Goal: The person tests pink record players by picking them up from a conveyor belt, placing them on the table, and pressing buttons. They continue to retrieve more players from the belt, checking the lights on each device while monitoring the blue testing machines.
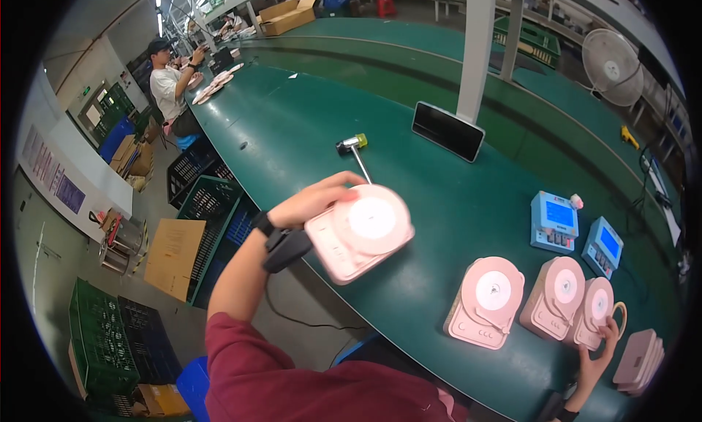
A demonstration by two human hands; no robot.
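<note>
My left hand (314,203) is closed on the far left side of a pink mini record player (338,255) with a white disc label, held tilted above the table's near edge. Beyond it lies a mallet (354,143) with a black and yellow head and a metal handle. At the right, my right hand (601,352) grips the lower end of another pink record player (596,309), its fingers partly hidden. Two more pink record players, one (486,298) and its neighbour (554,294), stand to the left of that hand.
Two blue devices with screens, one (553,221) and a second (603,246), stand behind the row. Pink flat parts (640,360) are stacked at the far right. A dark tablet (447,131) leans by a white post (479,56). Green crates (212,203) stand left of the table; a co-worker (170,86) sits farther along.
</note>
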